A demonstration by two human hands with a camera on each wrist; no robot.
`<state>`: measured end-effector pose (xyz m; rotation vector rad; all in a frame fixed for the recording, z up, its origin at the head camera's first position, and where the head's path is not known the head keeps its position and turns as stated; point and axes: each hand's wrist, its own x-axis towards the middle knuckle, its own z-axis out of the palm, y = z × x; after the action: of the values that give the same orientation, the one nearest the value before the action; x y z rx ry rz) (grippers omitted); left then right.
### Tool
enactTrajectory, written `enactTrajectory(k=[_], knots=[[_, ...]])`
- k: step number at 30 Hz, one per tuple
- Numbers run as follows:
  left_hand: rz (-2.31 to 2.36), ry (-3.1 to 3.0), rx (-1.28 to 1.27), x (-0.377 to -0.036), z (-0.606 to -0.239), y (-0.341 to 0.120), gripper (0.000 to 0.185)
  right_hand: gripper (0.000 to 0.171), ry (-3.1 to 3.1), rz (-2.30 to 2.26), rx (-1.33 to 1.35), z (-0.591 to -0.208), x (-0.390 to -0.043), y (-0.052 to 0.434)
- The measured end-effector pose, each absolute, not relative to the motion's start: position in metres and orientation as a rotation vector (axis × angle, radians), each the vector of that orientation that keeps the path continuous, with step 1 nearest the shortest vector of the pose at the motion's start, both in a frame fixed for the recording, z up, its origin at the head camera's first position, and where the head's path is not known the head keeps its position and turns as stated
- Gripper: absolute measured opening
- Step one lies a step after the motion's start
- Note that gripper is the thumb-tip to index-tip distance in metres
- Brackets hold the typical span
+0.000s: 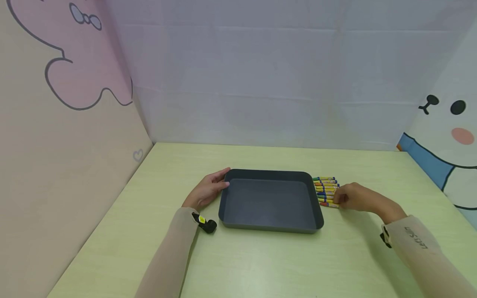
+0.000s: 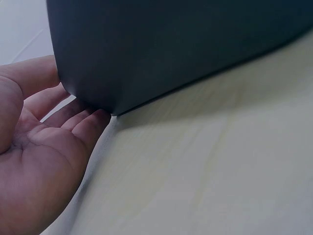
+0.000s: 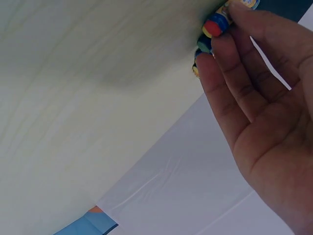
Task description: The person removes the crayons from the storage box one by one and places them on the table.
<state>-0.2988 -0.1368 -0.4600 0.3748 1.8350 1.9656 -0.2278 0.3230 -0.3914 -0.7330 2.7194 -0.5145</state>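
The crayons are short with yellow wrappers, lying in a neat row beside the dark tray. The right hand touches their ends with fingers together; the left hand rests relaxed against the tray.

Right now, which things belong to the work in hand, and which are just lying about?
In hand:
- dark tray, left hand resting against its left wall
- row of crayons beside the tray's right wall, right hand touching their ends

Lying about:
- green table
- cartoon wall panels
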Motion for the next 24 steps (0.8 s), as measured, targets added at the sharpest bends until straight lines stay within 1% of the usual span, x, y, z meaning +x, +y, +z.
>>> enactTrajectory(k=[8, 24], knots=[[1.966, 1.836, 0.356, -0.2984, -0.4585, -0.1364, 0.062, 0.015, 2.722, -0.524, -0.708, -0.3935, -0.2277, 0.3226], [1.957, 1.824, 0.384, -0.2972, -0.4555, -0.1364, 0.065, 0.015, 2.764, -0.543, -0.709, -0.3957, -0.2257, 0.3226]])
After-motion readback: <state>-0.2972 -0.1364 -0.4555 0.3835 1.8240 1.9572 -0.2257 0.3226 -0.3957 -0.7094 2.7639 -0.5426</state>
